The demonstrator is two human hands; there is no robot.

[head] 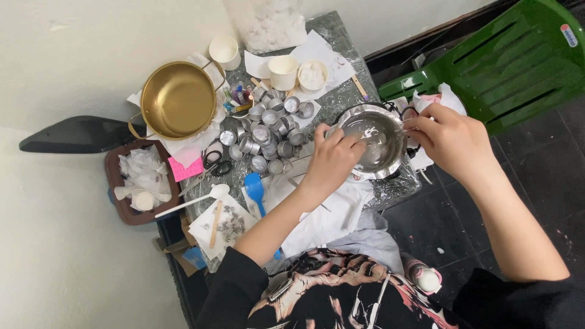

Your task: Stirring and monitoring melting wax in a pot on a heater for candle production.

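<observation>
Here the person works over a small steel pot (372,141) that sits on a foil-covered table (341,97), toward its right edge. The left hand (332,159) is curled at the pot's near rim, fingers bent in over the pale, glossy contents; whether it pinches something small there I cannot tell. The right hand (448,137) is closed in a pinch at the pot's far rim, beside a crumpled white tissue (442,97); what it pinches is too small to make out. Judging by this, the step in hand is tending or wiping the inside of the pot while it is steadied. Just left of the pot lies a cluster of small metal cups (268,131), with a blue spatula (255,189) near them and a brass pan (178,99) further left. Any following move would call for a level, firm hold, since the contents look liquid and the cups stand close
</observation>
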